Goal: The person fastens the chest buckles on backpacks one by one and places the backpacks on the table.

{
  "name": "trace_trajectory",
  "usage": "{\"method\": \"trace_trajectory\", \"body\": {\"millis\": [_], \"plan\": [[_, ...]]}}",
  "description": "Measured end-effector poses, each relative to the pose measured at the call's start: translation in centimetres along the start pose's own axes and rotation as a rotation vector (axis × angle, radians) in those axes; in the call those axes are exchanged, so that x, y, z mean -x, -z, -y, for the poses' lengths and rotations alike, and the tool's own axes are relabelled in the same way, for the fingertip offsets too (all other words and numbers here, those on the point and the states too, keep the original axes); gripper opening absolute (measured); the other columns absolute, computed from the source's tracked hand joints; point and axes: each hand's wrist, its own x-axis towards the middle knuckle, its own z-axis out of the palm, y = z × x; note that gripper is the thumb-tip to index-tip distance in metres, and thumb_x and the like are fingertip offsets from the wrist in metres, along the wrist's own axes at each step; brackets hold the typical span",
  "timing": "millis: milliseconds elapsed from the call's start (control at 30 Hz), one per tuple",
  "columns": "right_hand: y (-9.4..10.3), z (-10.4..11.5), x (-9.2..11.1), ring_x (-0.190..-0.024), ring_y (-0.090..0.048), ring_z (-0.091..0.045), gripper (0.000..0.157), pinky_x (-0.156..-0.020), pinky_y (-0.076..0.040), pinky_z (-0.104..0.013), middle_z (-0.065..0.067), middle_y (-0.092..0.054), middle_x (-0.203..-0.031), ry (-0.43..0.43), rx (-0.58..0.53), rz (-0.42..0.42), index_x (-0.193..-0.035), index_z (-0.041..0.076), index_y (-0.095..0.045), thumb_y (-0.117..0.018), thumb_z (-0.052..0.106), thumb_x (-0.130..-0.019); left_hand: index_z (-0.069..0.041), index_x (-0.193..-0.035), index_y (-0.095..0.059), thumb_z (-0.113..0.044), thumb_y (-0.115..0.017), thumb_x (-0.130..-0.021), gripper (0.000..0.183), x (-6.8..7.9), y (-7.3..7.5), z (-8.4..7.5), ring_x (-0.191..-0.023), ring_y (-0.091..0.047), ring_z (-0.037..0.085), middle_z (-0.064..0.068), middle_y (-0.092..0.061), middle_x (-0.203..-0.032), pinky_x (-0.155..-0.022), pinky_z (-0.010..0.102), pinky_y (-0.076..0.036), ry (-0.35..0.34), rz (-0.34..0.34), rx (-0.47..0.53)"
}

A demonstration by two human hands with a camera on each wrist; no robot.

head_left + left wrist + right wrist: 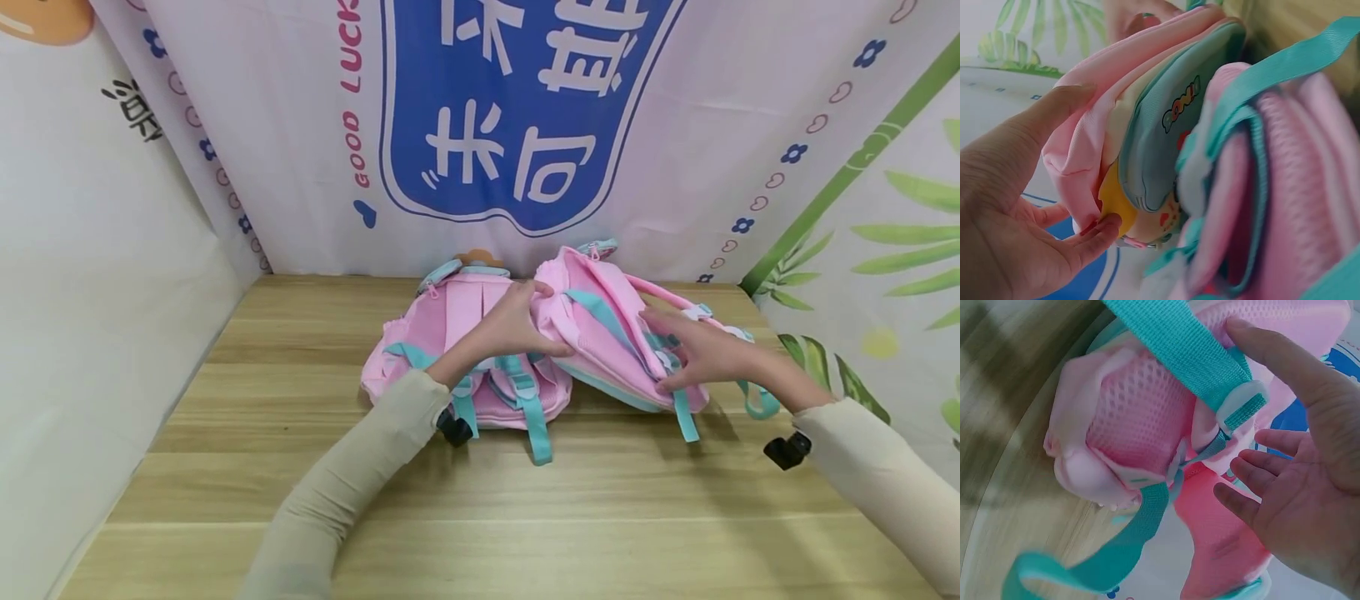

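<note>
Standing here, first thing I see is a pair of pale sleeves [352, 467] reaching in over the front edge of the wooden tabletop [465, 517]. The right hand [701, 346] has its fingers spread and isn't gripping anything; thumb's up by the straps of the tilted pink backpack [592, 343], can't tell if it's touching. The left hand [513, 321] does have that bag, thumb one side, fingertips the other. Bag's toward the back right corner; can't tell if its low end rests on the wood.

My read: the step is shifting or straightening that bag, and the next move calls for the right hand to close on its side without snagging a strap.

The other pink backpack [467, 308] sits right beside it, around the middle of the back edge. Behind everything hangs a printed backdrop [300, 167] with "GOOD LUCK" on it.
</note>
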Motion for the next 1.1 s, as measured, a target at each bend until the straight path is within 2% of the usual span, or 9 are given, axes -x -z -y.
{"method": "trace_trajectory", "body": {"millis": [233, 400, 733, 833, 1100], "plan": [[0.1, 0.6, 0.5, -0.146, -0.032, -0.050, 0.111, -0.110, -0.038, -0.067, -0.027, -0.027, -0.164, 0.009, 0.015, -0.015, -0.158, -0.001, -0.029, -0.091, 0.038, -0.074, -0.010, -0.142, -0.047, -0.050, -0.094, -0.065, 0.099, 0.1, -1.7, 0.2, -0.123, -0.052, 0.027, 0.018, -0.044, -0.141, -0.109, 0.043, -0.047, 0.018, 0.014, 0.007], [0.4, 0.8, 0.8, -0.144, -0.033, -0.049, 0.111, -0.110, -0.036, -0.070, -0.027, -0.029, -0.162, -0.009, 0.035, -0.015, -0.157, 0.001, -0.030, -0.092, 0.040, -0.074, -0.012, -0.143, -0.045, -0.055, -0.092, -0.065, 0.101, 0.2, -2.8, 0.0, -0.123, -0.053, 0.027, 0.020, -0.039, -0.147, -0.108, 0.043, -0.048, 0.041, 0.019, 0.019], [0.5, -0.6, 2.0, -0.146, -0.027, -0.056, 0.115, -0.113, -0.027, -0.072, -0.031, -0.026, -0.162, -0.090, 0.131, -0.011, -0.157, -0.002, -0.030, -0.092, 0.043, -0.071, -0.015, -0.142, -0.045, -0.058, -0.092, -0.064, 0.101, 0.4, -4.5, -0.4, -0.108, -0.055, 0.023, 0.015, -0.047, -0.133, -0.095, 0.037, -0.053, 0.120, 0.041, 0.012], [0.6, -1.1, 2.4, -0.144, -0.028, -0.058, 0.115, -0.111, -0.028, -0.073, -0.033, -0.025, -0.162, -0.124, 0.179, -0.014, -0.156, -0.002, -0.032, -0.093, 0.044, -0.069, -0.014, -0.141, -0.045, -0.057, -0.092, -0.064, 0.100, 0.4, -5.0, -0.3, -0.109, -0.055, 0.022, 0.015, -0.048, -0.133, -0.095, 0.036, -0.053, 0.130, 0.052, 0.007], [0.4, -3.3, 3.5, -0.141, -0.032, -0.059, 0.117, -0.108, -0.035, -0.071, -0.035, -0.026, -0.160, -0.176, 0.197, -0.016, -0.155, -0.002, -0.033, -0.094, 0.043, -0.066, -0.012, -0.143, -0.047, -0.057, -0.092, -0.064, 0.102, 0.2, -6.0, -0.1, -0.115, -0.053, 0.022, 0.016, -0.047, -0.136, -0.101, 0.038, -0.051, 0.137, 0.064, -0.011]]}}
